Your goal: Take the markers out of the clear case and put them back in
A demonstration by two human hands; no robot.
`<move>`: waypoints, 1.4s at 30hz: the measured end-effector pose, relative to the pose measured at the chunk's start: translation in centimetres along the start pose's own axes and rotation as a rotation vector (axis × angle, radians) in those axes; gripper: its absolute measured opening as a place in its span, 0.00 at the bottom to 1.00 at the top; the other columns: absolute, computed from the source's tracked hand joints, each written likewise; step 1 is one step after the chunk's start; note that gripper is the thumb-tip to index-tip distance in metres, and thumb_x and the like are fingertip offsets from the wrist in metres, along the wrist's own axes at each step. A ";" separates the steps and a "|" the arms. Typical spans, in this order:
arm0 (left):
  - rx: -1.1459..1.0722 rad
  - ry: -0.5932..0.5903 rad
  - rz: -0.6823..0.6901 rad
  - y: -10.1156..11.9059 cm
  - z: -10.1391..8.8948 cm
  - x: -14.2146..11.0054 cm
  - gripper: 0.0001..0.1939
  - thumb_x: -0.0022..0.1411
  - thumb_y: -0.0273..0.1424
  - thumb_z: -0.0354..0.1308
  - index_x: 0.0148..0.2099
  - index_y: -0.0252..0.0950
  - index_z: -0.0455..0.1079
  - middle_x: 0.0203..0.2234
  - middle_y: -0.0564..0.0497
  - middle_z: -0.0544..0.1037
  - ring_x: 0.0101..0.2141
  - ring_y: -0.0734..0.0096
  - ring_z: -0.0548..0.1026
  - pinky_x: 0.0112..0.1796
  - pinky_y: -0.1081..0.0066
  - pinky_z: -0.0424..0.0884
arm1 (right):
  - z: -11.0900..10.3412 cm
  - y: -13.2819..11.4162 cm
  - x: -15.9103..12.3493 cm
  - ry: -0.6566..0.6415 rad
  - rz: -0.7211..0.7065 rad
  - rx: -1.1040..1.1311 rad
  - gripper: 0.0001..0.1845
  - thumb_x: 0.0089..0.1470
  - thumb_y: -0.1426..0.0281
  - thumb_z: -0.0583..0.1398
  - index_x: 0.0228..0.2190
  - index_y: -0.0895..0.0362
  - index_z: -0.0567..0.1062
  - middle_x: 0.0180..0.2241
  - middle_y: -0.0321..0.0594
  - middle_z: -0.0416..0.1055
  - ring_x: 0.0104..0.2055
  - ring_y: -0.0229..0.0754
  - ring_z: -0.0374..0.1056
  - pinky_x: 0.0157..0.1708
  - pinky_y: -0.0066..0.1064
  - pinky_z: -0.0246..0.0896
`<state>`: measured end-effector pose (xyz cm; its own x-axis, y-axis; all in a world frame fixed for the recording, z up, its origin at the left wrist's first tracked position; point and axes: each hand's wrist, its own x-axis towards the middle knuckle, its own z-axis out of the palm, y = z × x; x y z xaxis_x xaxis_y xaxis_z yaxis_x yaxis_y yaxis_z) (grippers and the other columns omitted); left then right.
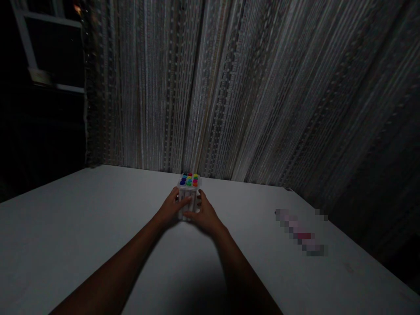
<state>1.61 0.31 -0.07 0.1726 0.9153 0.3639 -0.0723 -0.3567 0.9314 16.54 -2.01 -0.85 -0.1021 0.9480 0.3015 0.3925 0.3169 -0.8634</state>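
A clear case of markers (187, 202) stands upright on the white table, toward its far edge. Several colored caps (189, 180) show in rows at its top, among them blue, green, yellow, pink and orange. My left hand (171, 206) wraps the case's left side, its thumb lying across the front. On the right side, my right hand (206, 215) curves around the case with its thumb low on the front. The fingertips behind the case are partly hidden.
The white table (98, 227) spreads around the case. A pixelated pinkish object (300, 232) lies to the right. Behind the far edge hangs a striped, textured curtain (210, 87), with a dark window (54, 48) at the upper left. The lighting is dim.
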 end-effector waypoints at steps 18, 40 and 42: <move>-0.073 0.003 0.115 0.3 0.0 0.1 0.29 0.50 0.43 0.60 0.52 0.36 0.58 0.48 0.44 0.69 0.49 0.60 0.68 0.51 0.61 0.62 | -0.7 -1.8 -0.5 0.101 0.033 -0.307 0.18 0.44 0.58 0.63 0.33 0.57 0.69 0.30 0.37 0.71 0.32 0.39 0.66 0.29 0.27 0.55; -0.040 -0.053 0.062 0.6 -0.3 0.0 0.28 0.53 0.49 0.54 0.47 0.31 0.67 0.42 0.43 0.74 0.44 0.59 0.71 0.47 0.66 0.64 | -0.3 -1.4 0.0 0.095 -0.044 -0.009 0.27 0.43 0.67 0.64 0.46 0.56 0.66 0.42 0.41 0.72 0.40 0.41 0.69 0.39 0.32 0.64; -0.031 -0.042 0.057 0.5 -0.3 0.1 0.28 0.53 0.50 0.55 0.46 0.31 0.67 0.41 0.44 0.75 0.44 0.60 0.71 0.46 0.66 0.65 | -0.3 -1.2 0.1 0.092 -0.037 -0.018 0.28 0.42 0.68 0.64 0.47 0.55 0.65 0.42 0.41 0.72 0.40 0.41 0.69 0.40 0.33 0.64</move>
<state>1.30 0.26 0.43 0.2088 0.8847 0.4168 -0.1139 -0.4013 0.9088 16.29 -2.33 0.35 -0.0326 0.9285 0.3699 0.4067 0.3504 -0.8437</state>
